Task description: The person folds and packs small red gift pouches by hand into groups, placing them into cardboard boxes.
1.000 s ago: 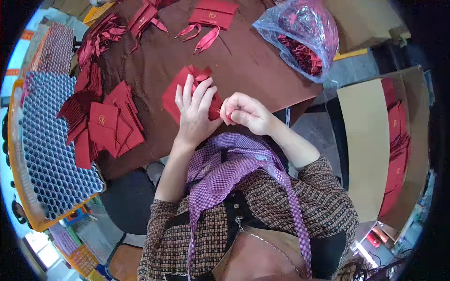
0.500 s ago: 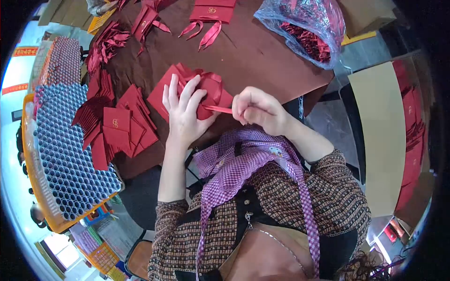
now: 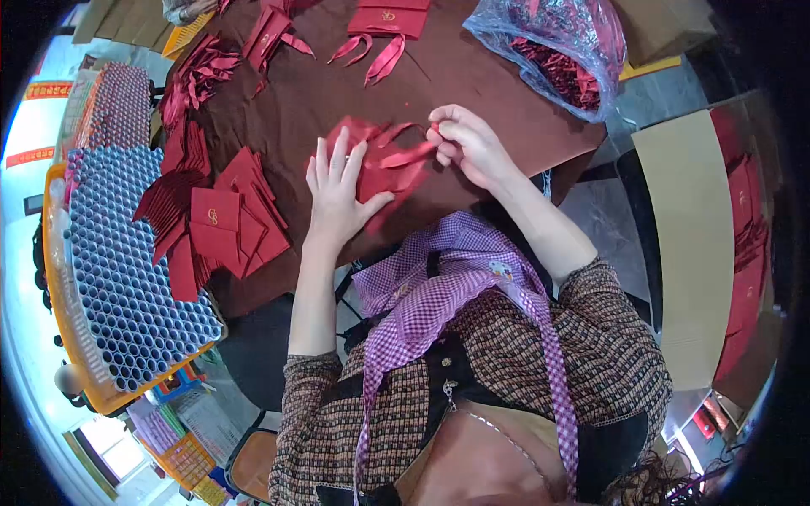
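A small red gift bag (image 3: 390, 187), blurred by motion, lies on the brown-covered table in front of me. My left hand (image 3: 339, 187) rests on its left side, fingers spread. My right hand (image 3: 472, 145) is closed in a pinch on a red ribbon (image 3: 407, 157), which stretches across the bag to my fingers. To the left are red folded pouches (image 3: 218, 221) with gold lettering, in overlapping stacks. At the far side lies another red bag (image 3: 386, 18) with its ribbons loose.
Loose red ribbons (image 3: 196, 80) lie in a heap at the far left of the brown table (image 3: 498, 126). A clear plastic bag (image 3: 561, 51) of red pieces sits at the far right. Left stands a yellow crate (image 3: 80, 337) of tubes; a carton (image 3: 685, 253) is at the right.
My right hand has moved up and away from my body, drawing the ribbon out longer. My left hand has flattened and spread on the bag, which has shifted.
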A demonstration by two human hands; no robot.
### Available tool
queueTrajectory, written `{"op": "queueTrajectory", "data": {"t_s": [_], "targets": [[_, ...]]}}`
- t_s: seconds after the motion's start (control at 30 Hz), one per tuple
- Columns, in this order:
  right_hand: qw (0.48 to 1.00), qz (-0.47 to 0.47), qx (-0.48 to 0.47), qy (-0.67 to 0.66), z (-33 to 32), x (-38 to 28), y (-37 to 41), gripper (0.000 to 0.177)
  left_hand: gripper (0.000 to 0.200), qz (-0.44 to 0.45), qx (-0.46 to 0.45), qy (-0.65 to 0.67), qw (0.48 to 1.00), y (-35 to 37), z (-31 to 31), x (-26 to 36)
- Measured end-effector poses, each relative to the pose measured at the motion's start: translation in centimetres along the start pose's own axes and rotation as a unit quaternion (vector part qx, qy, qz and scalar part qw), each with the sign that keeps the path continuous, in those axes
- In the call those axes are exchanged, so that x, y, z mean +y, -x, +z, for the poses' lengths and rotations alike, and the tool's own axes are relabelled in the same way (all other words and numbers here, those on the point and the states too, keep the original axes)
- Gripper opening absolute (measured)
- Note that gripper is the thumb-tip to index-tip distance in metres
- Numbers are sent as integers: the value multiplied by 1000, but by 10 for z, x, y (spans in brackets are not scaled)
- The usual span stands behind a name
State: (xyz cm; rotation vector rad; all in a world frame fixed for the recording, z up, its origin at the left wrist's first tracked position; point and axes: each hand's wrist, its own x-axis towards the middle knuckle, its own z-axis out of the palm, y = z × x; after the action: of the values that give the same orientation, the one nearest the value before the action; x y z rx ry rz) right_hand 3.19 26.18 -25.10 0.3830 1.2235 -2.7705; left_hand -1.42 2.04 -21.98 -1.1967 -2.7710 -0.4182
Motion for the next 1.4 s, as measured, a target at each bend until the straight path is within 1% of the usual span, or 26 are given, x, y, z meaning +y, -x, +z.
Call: {"op": "queueTrajectory", "data": {"t_s": [0.03, 0.07, 0.1, 0.13, 0.17, 0.2, 0.23, 0.3, 0.37, 0.4, 0.47, 0.53, 0.6, 0.73, 0.77, 0.83, 0.9, 0.97, 1.0, 1.07, 1.2, 1.27, 1.3, 1.33, 1.37, 1.4], "targets": [[1000, 0, -1, 1, -3, -1, -4, 12, 93, -1, 1, 0, 1000, 4, 6, -5], [985, -30, 26, 165, -7, -3, -8, 15, 99, -31, -9, 25, 999, 8, 12, -9], [942, -61, 52, 326, -11, -6, -14, 18, 106, -61, -19, 50, 997, 12, 17, -14], [890, -122, 72, 434, -18, -4, -22, 21, 114, -84, -58, 26, 994, 15, 21, -18], [889, -122, 73, 435, -20, -4, -27, 21, 114, -83, -57, 27, 995, 20, 24, -21], [817, -259, 68, 510, -17, -6, -33, 23, 115, -86, -65, 14, 994, 23, 25, -22], [721, -388, 60, 571, -14, -7, -41, 24, 116, -89, -73, 0, 993, 25, 26, -22], [676, -397, 9, 620, -1, 0, -60, 27, 118, -96, -78, 1, 992, 25, 25, -21], [673, -330, -85, 656, 13, 9, -79, 27, 118, -97, -90, 50, 990, 23, 17, -20], [655, -319, -98, 678, 19, 15, -83, 27, 114, -79, -36, 99, 991, 25, 26, -36], [615, -325, -99, 712, 22, 31, -90, 24, 93, -83, 22, 78, 993, 11, 20, -45], [625, -308, -114, 708, 27, 30, -92, 22, 70, -46, 71, 58, 995, -10, 21, -61], [656, -287, -125, 686, 27, 31, -95, 18, 49, -81, 70, 75, 991, -33, 32, -74], [664, -305, -106, 674, 29, 23, -91, 17, 30, -102, 97, 168, 976, -60, 40, -76], [672, -313, -107, 663, 28, 21, -91, 14, 30, -100, 96, 172, 975, -61, 41, -73], [679, -318, -107, 653, 35, 13, -85, 11, 29, -62, 155, 192, 967, -58, 44, -67], [669, -370, -117, 634, 44, 2, -74, 9, 29, -53, 172, 178, 967, -52, 46, -66], [661, -385, -117, 634, 52, -7, -68, 6, 29, -24, 208, 65, 976, -45, 40, -67], [648, -405, -124, 634, 55, -10, -65, 5, 29, 8, 259, 58, 964, -45, 36, -66], [616, -447, -132, 635, 60, -17, -61, 5, 28, 16, 262, 53, 963, -40, 26, -65], [617, -444, -121, 638, 66, -23, -52, 5, 31, 33, 274, 40, 960, -36, 17, -68], [645, -400, -153, 633, 70, -29, -41, 7, 39, 37, 289, 31, 956, -33, 12, -66], [644, -402, -153, 632, 73, -36, -34, 7, 39, 39, 290, 29, 956, -32, 5, -60], [729, -282, -226, 581, 76, -46, -25, 10, 43, 35, 331, 10, 943, -30, -2, -53], [792, -154, -293, 513, 77, -53, -15, 12, 47, 30, 371, -9, 928, -26, -6, -48], [796, -168, -315, 489, 76, -56, -7, 15, 53, 16, 368, -8, 930, -19, -10, -50]]}}
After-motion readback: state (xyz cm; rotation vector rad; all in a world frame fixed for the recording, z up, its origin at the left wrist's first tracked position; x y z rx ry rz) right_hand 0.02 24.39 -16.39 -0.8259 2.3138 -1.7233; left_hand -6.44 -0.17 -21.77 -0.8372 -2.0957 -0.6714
